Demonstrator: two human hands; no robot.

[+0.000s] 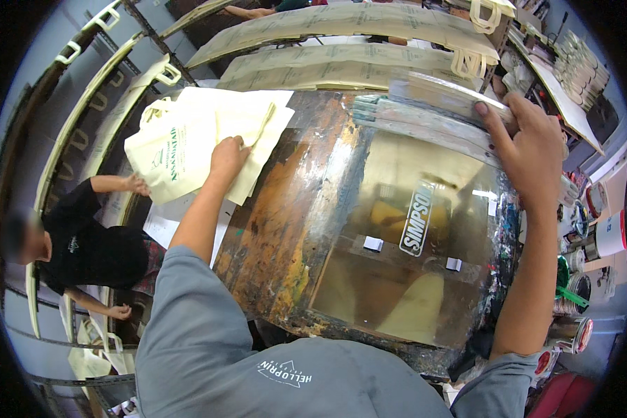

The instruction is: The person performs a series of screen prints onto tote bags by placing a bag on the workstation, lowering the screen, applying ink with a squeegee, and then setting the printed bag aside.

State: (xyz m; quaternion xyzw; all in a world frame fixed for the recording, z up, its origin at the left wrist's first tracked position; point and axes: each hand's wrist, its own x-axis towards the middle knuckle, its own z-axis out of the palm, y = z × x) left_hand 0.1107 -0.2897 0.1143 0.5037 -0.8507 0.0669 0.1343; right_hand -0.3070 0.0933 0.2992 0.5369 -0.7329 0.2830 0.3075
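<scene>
Squeegee (444, 97) looks paint-smeared, right hand (533, 150) clenched on it; left hand (228, 157) flat on cream bag (181, 146), fingertips hidden.

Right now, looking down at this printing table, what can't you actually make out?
Head view only:
- Right hand: its palm covers the squeegee grip.
- Left hand: fingertips are hidden on the cloth bags.
- Under the screen: glare blurs it.
- Cans at the right: cut off by the dark rim.

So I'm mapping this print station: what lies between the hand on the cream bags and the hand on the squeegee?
In the head view, between the left hand and the right hand lies the ink-stained printing screen, frame and mesh, and nothing else.
</scene>
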